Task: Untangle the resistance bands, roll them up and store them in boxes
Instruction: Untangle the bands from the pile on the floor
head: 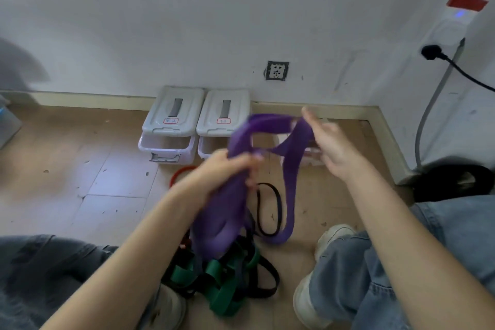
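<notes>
- The left hand (227, 169), in the centre of the frame, has its grip clamped round a bunched part of the purple band (235, 195).
- The right hand (329, 147), right of centre, is blurred; its fingers look loosely spread, with a loop of the purple band running past the palm. Whether its grip pinches the band cannot be told.
- The purple band arches between the two hands, and one long loop hangs down below the right hand towards the floor (80, 169).
- Below the hands, at the lower centre, a tangle of green bands (222, 286) and black bands (265, 281) lies on the floor between the person's shoes.
- A thin black loop (267, 209) lies on the floor just behind the tangle, and a red band (182, 173) shows left of the left hand.
- Two grey-lidded boxes (174, 115) stand side by side against the wall (187, 21), above the hands, each with its clear drawer pulled out.
</notes>
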The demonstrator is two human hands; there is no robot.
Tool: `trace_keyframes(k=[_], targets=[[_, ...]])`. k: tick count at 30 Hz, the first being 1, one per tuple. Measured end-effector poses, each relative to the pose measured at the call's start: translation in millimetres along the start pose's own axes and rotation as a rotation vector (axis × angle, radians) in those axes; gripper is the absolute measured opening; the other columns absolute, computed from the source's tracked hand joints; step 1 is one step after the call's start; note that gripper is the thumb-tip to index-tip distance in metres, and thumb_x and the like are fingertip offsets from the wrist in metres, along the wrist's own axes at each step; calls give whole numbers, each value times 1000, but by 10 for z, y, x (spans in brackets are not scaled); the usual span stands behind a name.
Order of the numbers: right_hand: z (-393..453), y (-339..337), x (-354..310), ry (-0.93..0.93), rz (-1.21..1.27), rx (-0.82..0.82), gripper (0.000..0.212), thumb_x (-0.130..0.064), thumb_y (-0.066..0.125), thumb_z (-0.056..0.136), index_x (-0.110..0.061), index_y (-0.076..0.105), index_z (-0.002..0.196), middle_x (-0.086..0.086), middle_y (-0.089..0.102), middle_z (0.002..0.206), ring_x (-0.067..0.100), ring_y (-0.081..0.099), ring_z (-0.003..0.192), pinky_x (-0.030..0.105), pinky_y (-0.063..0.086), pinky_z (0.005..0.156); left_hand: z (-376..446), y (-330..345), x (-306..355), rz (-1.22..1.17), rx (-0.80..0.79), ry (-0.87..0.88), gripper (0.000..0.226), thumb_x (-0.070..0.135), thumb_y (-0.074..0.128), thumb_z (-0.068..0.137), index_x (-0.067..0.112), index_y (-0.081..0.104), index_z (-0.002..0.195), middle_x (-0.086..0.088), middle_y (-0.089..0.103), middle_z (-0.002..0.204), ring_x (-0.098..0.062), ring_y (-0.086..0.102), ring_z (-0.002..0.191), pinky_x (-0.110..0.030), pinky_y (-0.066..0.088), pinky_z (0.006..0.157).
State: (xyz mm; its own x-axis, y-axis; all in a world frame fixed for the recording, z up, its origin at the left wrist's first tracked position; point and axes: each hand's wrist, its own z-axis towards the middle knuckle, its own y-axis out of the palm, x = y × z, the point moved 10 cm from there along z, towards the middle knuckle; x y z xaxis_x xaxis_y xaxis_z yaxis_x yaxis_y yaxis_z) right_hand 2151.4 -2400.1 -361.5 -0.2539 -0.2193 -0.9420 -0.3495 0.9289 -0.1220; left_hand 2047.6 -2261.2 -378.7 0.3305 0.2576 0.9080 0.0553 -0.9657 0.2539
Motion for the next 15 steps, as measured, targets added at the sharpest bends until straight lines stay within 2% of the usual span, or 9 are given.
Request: trace_keyframes(k=[1,2,4,5,6,8,9,12,15], targets=[[-39,177,129,42,-76,-152,66,-66,48,77,-11,59,113,15,64,112,27,61,105,40,44,99,27,-99,217,-122,73,56,18,12,67,77,12,59,61,0,54,52,-11,50,41,-23,46,47],[-132,417,206,40,-93,-335,68,-64,45,78,-12,57,120,13,63,121,25,58,111,36,44,101,37,-149,411,-246,105,101,21,10,61,82,11,56,62,1,52,51,-11,48,40,-22,45,48],[-400,899,241,-52,-131,-654,41,-41,44,94,-13,56,122,-2,68,114,13,62,105,22,49,88,31,-169,656,-377,159,135,23,9,54,86,10,51,63,0,50,51,-11,48,40,-23,47,52],[-519,1083,262,-59,-154,-753,32,-35,48,95,-16,55,120,-9,70,105,8,64,99,21,50,84,17,-161,716,-401,188,135,25,9,53,86,9,50,62,-1,49,51,-12,49,40,-23,47,54],[-581,1191,266,-40,-127,-777,35,-41,58,89,-20,55,117,-12,70,100,6,64,96,20,50,82,12,-134,754,-442,207,130,26,9,51,87,9,49,61,-1,48,52,-12,49,42,-23,46,52],[-598,1289,128,-88,-30,-727,58,-57,71,69,-23,55,113,-12,69,98,6,64,94,21,49,81,1,-87,809,-602,218,116,24,10,46,88,9,45,64,-3,44,57,-12,47,51,-22,49,48],[-596,1291,29,-149,-13,-672,59,-56,72,68,-21,56,112,-10,69,99,7,64,94,21,50,81,-6,-73,846,-705,220,115,22,11,44,89,9,44,66,-3,43,60,-13,47,58,-21,51,49],[-543,1196,-154,-256,15,-536,25,-17,68,82,-15,60,105,-7,71,89,7,67,83,17,51,70,-38,-125,1028,-913,232,172,22,9,42,91,8,44,69,-6,49,60,-17,50,72,-23,55,53],[-485,885,-408,-292,86,-372,22,-8,70,70,-12,64,91,-4,72,72,9,68,67,17,50,58,-39,-188,1130,-826,192,156,23,12,44,94,-4,52,80,-17,65,69,-25,63,72,-31,55,62]])
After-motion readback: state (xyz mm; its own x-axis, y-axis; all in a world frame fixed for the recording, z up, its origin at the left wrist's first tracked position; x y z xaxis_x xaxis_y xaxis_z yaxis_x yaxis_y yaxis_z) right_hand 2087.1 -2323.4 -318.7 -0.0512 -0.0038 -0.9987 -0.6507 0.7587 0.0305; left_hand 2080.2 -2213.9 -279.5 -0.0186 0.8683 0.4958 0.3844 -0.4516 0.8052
